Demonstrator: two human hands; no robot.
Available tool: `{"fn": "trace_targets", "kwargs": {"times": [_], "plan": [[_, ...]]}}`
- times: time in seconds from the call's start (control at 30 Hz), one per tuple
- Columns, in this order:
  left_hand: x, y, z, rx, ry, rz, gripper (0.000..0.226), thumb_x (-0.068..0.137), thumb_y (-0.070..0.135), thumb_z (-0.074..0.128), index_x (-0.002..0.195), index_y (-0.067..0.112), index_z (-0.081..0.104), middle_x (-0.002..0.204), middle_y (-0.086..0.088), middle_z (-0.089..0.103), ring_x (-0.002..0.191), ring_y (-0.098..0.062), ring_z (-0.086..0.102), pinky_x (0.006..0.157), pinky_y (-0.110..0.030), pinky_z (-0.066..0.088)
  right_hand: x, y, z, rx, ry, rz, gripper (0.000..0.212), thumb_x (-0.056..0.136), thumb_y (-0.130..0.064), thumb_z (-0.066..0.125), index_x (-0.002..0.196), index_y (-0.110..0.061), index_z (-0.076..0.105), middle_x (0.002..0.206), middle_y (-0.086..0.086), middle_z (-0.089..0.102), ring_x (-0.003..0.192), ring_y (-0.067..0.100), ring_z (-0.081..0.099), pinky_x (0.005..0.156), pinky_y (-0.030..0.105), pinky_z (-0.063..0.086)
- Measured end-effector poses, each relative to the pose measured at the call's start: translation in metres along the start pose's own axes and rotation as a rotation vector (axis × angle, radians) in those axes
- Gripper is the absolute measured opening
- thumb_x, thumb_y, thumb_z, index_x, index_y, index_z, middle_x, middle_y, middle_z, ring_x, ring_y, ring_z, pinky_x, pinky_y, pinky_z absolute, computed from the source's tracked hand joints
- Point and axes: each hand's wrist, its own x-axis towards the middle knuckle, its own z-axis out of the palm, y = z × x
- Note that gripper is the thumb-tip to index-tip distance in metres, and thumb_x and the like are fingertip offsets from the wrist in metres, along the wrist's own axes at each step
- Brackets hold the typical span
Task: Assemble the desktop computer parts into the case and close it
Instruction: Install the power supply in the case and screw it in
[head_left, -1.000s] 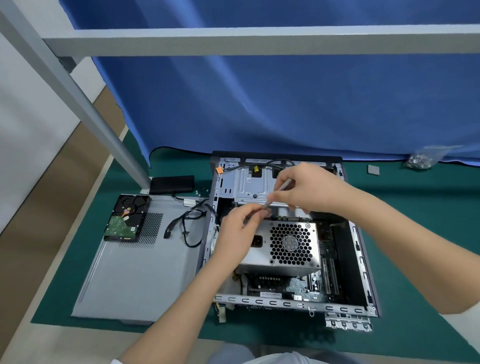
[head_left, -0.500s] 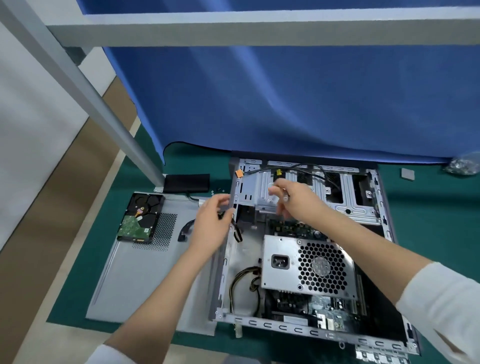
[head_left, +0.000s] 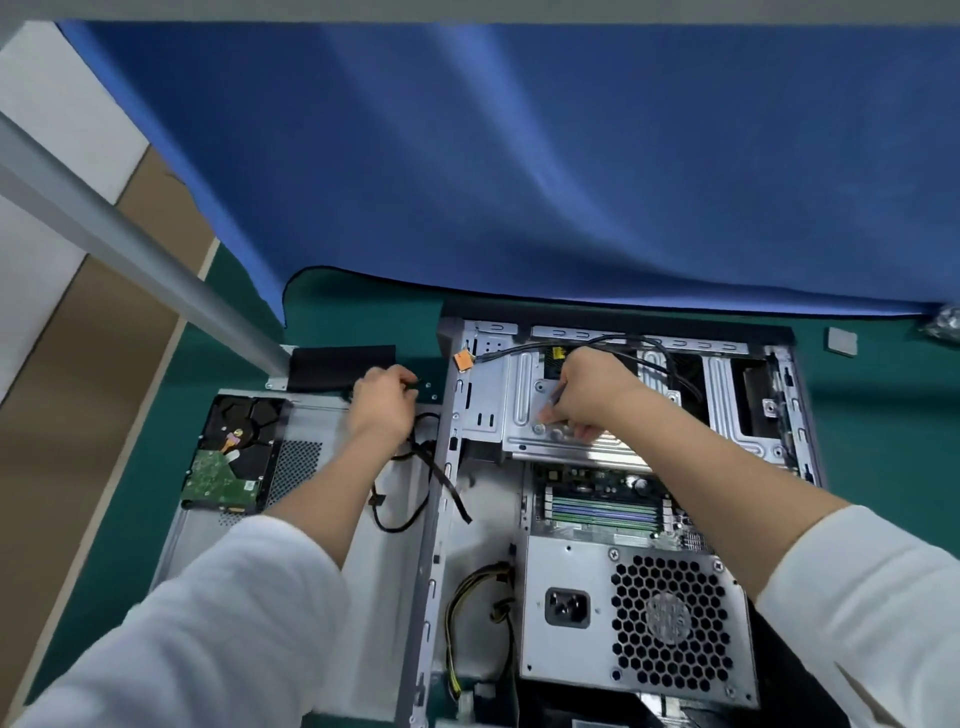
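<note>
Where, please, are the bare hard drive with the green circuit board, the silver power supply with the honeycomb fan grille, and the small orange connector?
Hard drive (head_left: 228, 457), head view, on its underside.
Power supply (head_left: 571, 571), head view, on its plain metal face.
Orange connector (head_left: 463, 359), head view, on its body.

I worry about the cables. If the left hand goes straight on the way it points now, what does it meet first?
Probably the flat black box just beyond the left hand, though depth is unclear; its fingers pinch a black cable.

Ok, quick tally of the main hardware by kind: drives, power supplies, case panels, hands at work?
Hard drive: 1, lying on the side panel
Power supply: 1, inside the case
Side panel: 1, flat left of the case
Hands: 2, left hand, right hand
Total: 5
</note>
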Motion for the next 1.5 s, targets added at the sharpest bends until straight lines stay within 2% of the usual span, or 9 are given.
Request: {"fn": "trace_targets", "kwargs": {"times": [0.13, 0.23, 0.43, 0.63, 0.87, 1.07, 1.2, 1.37, 1.5], "plan": [[0.015, 0.003, 0.007, 0.158, 0.002, -0.001, 0.029, 0.093, 0.017, 0.056, 0.122, 0.01, 0.059, 0.125, -0.018, 0.048, 0.116, -0.035, 0.044, 0.087, -0.043, 0.047, 0.001, -0.005, 0.001, -0.064, -0.009, -0.015, 0.018, 0.083, -0.014, 0.073, 0.088, -0.003, 0.058, 0.089, 0.009, 0.07, 0.08, 0.026, 0.068, 0.076, 0.04, 0.057], [0.024, 0.001, 0.011, 0.247, -0.032, 0.011, 0.029, 0.093, 0.015, 0.056, 0.121, 0.006, 0.058, 0.125, -0.018, 0.045, 0.117, -0.035, 0.042, 0.081, -0.044, 0.047, 0.001, -0.004, -0.001, -0.096, -0.018, -0.01, 0.023, 0.081, -0.017, 0.074, 0.091, -0.002, 0.059, 0.098, 0.011, 0.07, 0.093, 0.027, 0.067, 0.081, 0.039, 0.055], [0.035, -0.007, 0.015, 0.337, -0.067, 0.061, 0.031, 0.093, 0.02, 0.056, 0.122, 0.006, 0.056, 0.126, -0.018, 0.044, 0.118, -0.034, 0.039, 0.08, -0.043, 0.046, 0.006, 0.001, 0.0, -0.13, 0.03, -0.016, 0.02, 0.09, -0.009, 0.064, 0.074, -0.01, 0.052, 0.071, -0.001, 0.068, 0.059, 0.009, 0.062, 0.049, 0.022, 0.045], [0.043, -0.004, 0.018, 0.422, -0.064, 0.147, 0.029, 0.092, 0.014, 0.055, 0.119, 0.004, 0.058, 0.127, -0.016, 0.044, 0.118, -0.033, 0.04, 0.081, -0.041, 0.045, 0.006, 0.003, -0.001, -0.044, -0.025, 0.004, 0.024, 0.088, -0.013, 0.069, 0.07, -0.008, 0.053, 0.033, -0.013, 0.052, 0.028, -0.001, 0.049, 0.037, 0.017, 0.043], [0.043, -0.004, 0.021, 0.424, -0.049, 0.187, 0.027, 0.088, 0.01, 0.057, 0.113, 0.0, 0.06, 0.121, -0.015, 0.049, 0.117, -0.031, 0.041, 0.079, -0.038, 0.044, 0.005, 0.004, 0.0, -0.006, -0.005, -0.003, 0.023, 0.093, -0.003, 0.059, 0.071, -0.007, 0.052, 0.054, -0.001, 0.063, 0.031, 0.0, 0.053, 0.034, 0.015, 0.038], [0.023, -0.018, 0.005, -0.03, 0.07, 0.135, 0.005, 0.081, 0.004, 0.063, 0.086, 0.003, 0.065, 0.091, -0.011, 0.063, 0.086, -0.027, 0.057, 0.067, -0.03, 0.042, 0.002, 0.008, 0.005, -0.106, 0.075, -0.044, 0.016, 0.093, 0.0, 0.05, 0.08, -0.005, 0.059, 0.078, 0.003, 0.073, 0.053, 0.007, 0.064, 0.047, 0.022, 0.045], [-0.009, -0.018, -0.016, -0.328, 0.203, 0.161, 0.011, 0.079, 0.007, 0.069, 0.072, 0.012, 0.062, 0.058, 0.004, 0.053, 0.051, -0.007, 0.044, 0.052, -0.016, 0.034, -0.005, 0.013, 0.007, -0.173, 0.152, -0.112, 0.024, 0.086, 0.001, 0.057, 0.068, -0.015, 0.056, 0.072, -0.007, 0.064, 0.058, 0.002, 0.055, 0.042, 0.014, 0.035], [-0.056, -0.002, -0.043, -0.596, 0.268, 0.215, 0.02, 0.078, 0.007, 0.07, 0.076, 0.026, 0.061, 0.061, 0.009, 0.055, 0.052, -0.003, 0.041, 0.055, -0.01, 0.038, -0.021, 0.021, 0.011, -0.033, 0.207, -0.244, 0.025, 0.083, -0.023, 0.074, 0.074, -0.022, 0.05, 0.071, -0.01, 0.06, 0.056, 0.002, 0.053, 0.049, 0.018, 0.041], [-0.101, 0.024, -0.062, -0.794, 0.177, 0.265, 0.032, 0.083, 0.001, 0.065, 0.095, 0.031, 0.063, 0.074, 0.009, 0.058, 0.062, -0.008, 0.044, 0.064, -0.016, 0.043, -0.054, 0.024, 0.006, 0.29, 0.196, -0.384, 0.032, 0.09, -0.047, 0.058, 0.086, -0.016, 0.052, 0.069, 0.001, 0.066, 0.054, 0.014, 0.059, 0.062, 0.031, 0.051]]}}
